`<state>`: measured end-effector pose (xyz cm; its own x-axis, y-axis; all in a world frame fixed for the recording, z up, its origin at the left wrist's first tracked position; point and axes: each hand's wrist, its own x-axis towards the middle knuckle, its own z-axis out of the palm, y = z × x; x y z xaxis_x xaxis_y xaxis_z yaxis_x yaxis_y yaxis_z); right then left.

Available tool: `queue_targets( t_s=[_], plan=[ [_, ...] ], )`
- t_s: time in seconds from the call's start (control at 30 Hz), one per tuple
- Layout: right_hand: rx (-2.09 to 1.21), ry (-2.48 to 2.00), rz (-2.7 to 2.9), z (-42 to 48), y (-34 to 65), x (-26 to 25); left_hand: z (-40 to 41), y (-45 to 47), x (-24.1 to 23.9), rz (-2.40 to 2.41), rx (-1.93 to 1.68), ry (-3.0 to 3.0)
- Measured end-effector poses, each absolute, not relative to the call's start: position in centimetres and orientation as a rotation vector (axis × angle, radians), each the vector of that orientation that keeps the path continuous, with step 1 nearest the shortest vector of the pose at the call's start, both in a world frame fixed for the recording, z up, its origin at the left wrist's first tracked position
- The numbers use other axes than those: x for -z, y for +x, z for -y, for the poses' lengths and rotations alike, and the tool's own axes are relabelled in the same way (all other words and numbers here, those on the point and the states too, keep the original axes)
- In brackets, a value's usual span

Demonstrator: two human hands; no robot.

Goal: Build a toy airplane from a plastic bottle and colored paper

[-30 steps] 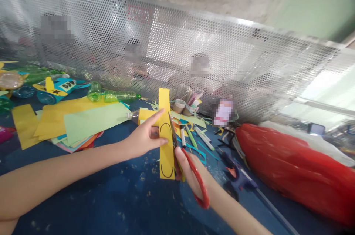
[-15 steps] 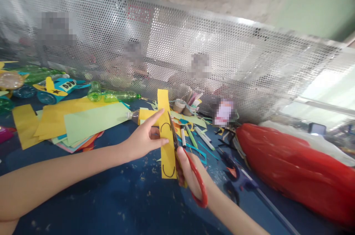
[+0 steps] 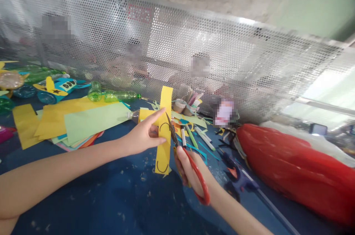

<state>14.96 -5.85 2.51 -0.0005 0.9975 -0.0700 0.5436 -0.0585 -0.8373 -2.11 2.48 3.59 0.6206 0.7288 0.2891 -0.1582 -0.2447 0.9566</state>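
Observation:
My left hand (image 3: 144,135) pinches a long yellow paper strip (image 3: 164,131) with black curved lines drawn on it, holding it upright over the blue table (image 3: 111,198). Wrapped around red-handled scissors (image 3: 191,168), my right hand (image 3: 191,172) is closed. The blades point up and bite into the strip's right edge beside the upper black curve.
Yellow and green paper sheets (image 3: 83,118) lie at the left, with green plastic bottles (image 3: 111,96) behind. Pens and paper scraps (image 3: 194,135) lie beyond the strip. A red plastic bag (image 3: 291,168) fills the right. A perforated metal screen (image 3: 177,53) backs the table.
The strip's lower end has swung left and its top tilted right. The scissor blades have moved further up along its right edge.

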Motion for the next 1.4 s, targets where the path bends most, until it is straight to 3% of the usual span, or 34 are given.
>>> queue_targets(
  t_s=[1.4],
  plan=[
    [-0.857,-1.696,1.764,5.4,15.8,-3.1,-5.8,-4.4,-4.1,-0.522,-0.568,1.918]
  ],
)
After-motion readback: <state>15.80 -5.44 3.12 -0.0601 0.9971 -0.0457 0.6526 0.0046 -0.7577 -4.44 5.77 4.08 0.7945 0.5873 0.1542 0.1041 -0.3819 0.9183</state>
